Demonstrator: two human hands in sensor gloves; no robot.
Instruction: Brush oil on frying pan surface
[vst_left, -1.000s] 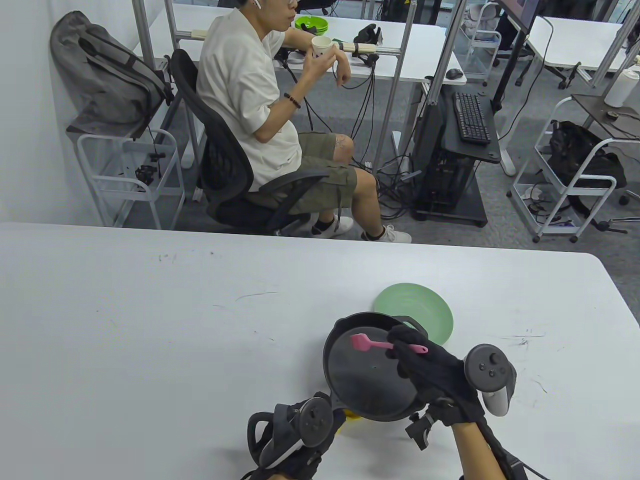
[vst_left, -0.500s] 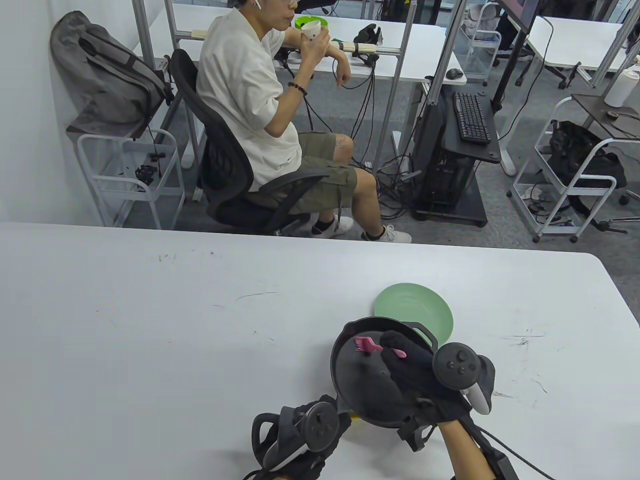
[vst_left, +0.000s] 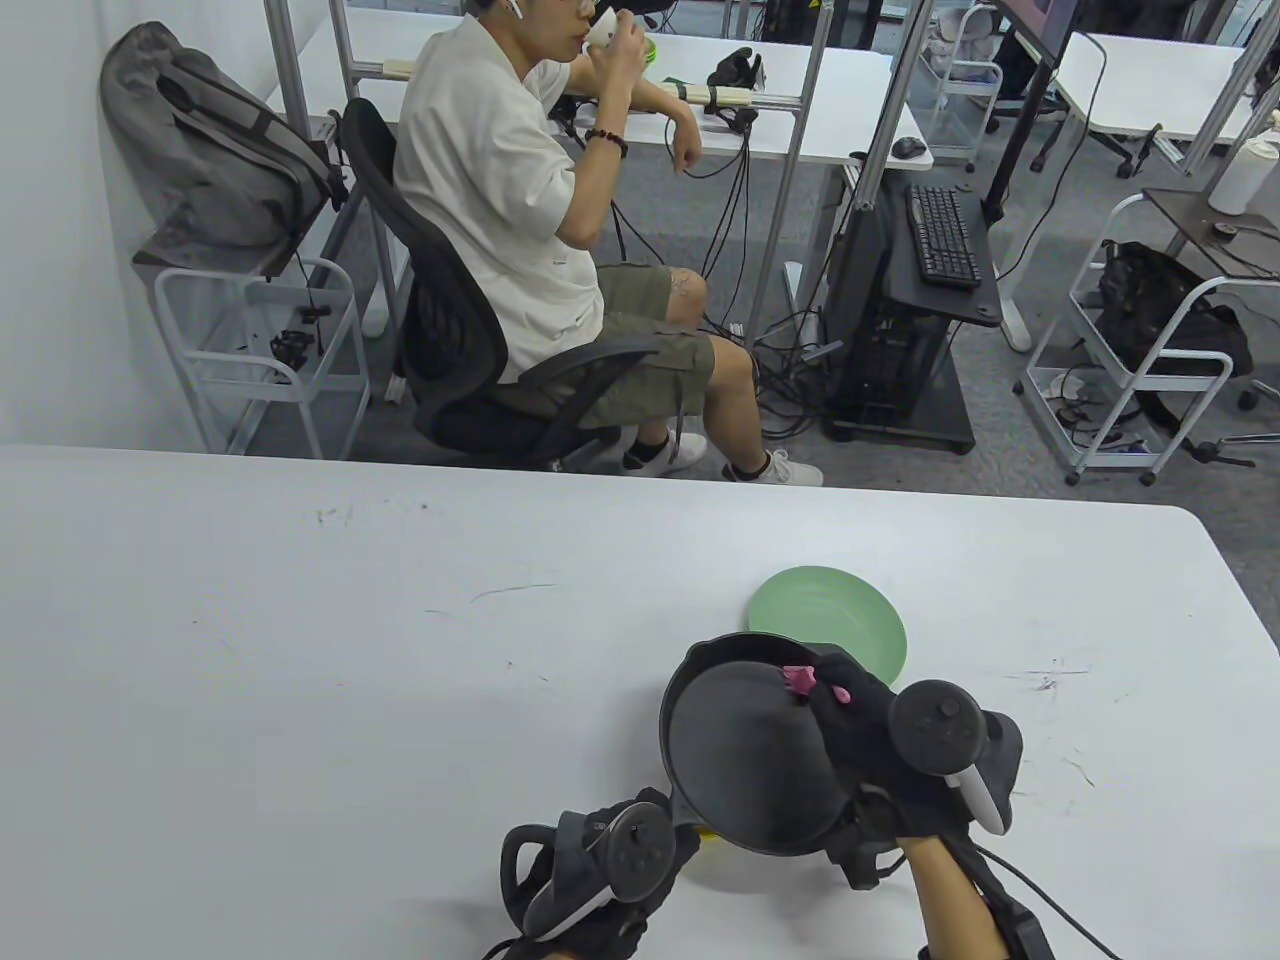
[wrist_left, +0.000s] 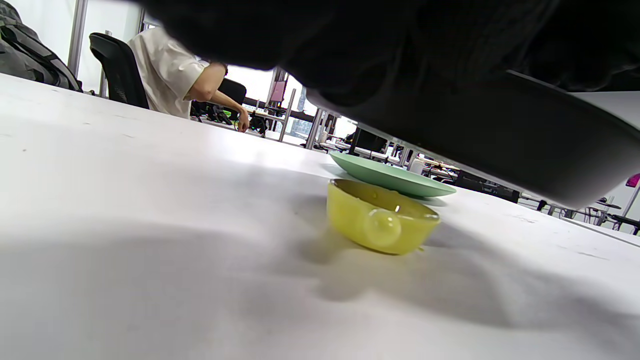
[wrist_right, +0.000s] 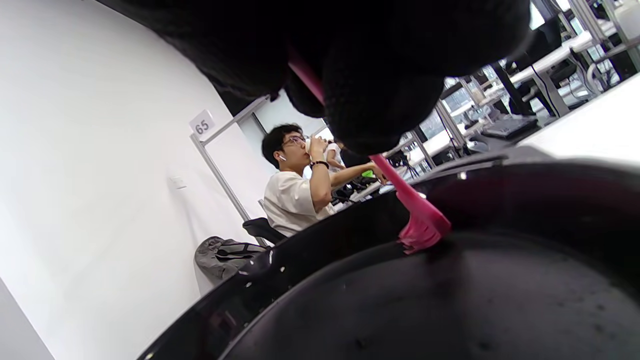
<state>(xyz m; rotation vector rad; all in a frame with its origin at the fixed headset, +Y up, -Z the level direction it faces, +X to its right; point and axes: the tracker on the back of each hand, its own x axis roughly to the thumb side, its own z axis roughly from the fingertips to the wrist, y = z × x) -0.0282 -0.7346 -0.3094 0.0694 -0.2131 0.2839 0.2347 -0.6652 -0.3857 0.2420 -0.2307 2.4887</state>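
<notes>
The black frying pan (vst_left: 745, 750) is raised above the table near the front edge. My left hand (vst_left: 672, 845) grips its handle, which is hidden under the glove and tracker. My right hand (vst_left: 850, 715) pinches a pink silicone brush (vst_left: 798, 680). The brush bristles press on the pan floor by the far right rim. In the right wrist view the brush (wrist_right: 420, 222) hangs from my fingers (wrist_right: 380, 65) onto the pan (wrist_right: 450, 300). The left wrist view shows the pan's underside (wrist_left: 500, 135) tilted over the table.
A small yellow bowl (wrist_left: 382, 215) sits on the table under the pan; only its edge shows in the table view (vst_left: 708, 832). A green plate (vst_left: 840, 610) lies just beyond the pan. A seated person drinks beyond the table's far edge.
My right hand has drawn the brush from the pan's left-middle across to its far right rim. The pan has shifted slightly. My left hand has stayed in place.
</notes>
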